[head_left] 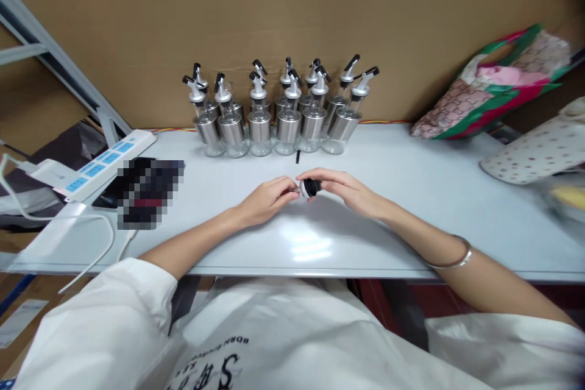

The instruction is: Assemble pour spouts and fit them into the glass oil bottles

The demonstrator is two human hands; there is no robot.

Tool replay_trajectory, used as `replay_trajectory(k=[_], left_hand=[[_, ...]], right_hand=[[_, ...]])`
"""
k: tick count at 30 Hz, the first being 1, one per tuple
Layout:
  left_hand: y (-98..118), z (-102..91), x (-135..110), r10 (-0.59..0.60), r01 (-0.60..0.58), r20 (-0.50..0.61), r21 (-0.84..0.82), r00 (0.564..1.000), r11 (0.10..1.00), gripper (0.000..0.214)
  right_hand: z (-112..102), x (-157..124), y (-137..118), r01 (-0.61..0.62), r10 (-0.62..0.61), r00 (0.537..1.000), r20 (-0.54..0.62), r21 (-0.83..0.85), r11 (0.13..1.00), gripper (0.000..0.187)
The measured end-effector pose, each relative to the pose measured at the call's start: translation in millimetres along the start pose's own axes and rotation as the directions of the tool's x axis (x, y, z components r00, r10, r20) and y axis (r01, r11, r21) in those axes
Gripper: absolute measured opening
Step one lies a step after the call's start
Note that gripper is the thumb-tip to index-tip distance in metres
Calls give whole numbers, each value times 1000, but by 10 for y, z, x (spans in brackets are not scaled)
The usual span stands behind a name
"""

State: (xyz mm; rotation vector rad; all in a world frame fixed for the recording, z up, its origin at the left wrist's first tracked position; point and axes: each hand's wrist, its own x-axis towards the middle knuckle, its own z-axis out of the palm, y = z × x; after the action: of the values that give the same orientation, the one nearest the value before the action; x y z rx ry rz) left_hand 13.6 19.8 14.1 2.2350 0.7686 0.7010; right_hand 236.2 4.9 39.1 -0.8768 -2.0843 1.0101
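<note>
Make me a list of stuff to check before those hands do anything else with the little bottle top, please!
1. Left hand has the silver end of the bottle top: ok, fingers are on it.
2. Right hand is at the black end: ok, fingers are around it.
3. Bottles are standing up: ok, grouped behind the hands.
4. Little black piece is picked up: not ok, it lies on the table in front of the bottles.
5. Bottle top is all put together: cannot tell, fingers cover part of it.
6. White cord is clear of both hands: ok.
</note>
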Motion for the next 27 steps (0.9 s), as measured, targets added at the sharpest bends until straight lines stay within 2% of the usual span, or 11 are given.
replay_trajectory(k=[3, 6, 9, 13, 17, 21, 23, 27], left_hand=[[48, 11, -6, -40, 40, -21, -13, 999, 999, 23], [73, 13, -1, -99, 97, -45, -51, 994, 994, 25], [72, 6, -9, -147, 141, -31, -137, 989, 980, 28], [66, -3, -28, -156, 165, 57, -235, 986, 958, 31], [88, 3, -42, -144, 158, 81, -212, 986, 964, 31], [112, 24, -54, -82, 89, 59, -111, 995, 990, 24], [107, 42, -59, -38, 38, 18, -35, 999, 999, 22], [65, 80, -54, 60, -49, -74, 149, 995, 988, 25]], right_hand=[[-1, -20, 15, 52, -74, 993, -90, -227, 973, 27], [6, -36, 44, 117, -167, 981, -103, -378, 919, 20], [24, -39, 61, 197, -259, 963, -73, -465, 863, 17], [25, -26, 65, 294, -364, 930, -45, -500, 815, 13], [21, -24, 31, 301, -360, 932, -36, -477, 826, 10], [43, -42, -23, 286, -344, 938, -47, -455, 843, 6], [55, -50, -37, 249, -312, 947, -76, -439, 863, 6], [64, -51, -23, 110, -172, 976, -137, -374, 921, 9]])
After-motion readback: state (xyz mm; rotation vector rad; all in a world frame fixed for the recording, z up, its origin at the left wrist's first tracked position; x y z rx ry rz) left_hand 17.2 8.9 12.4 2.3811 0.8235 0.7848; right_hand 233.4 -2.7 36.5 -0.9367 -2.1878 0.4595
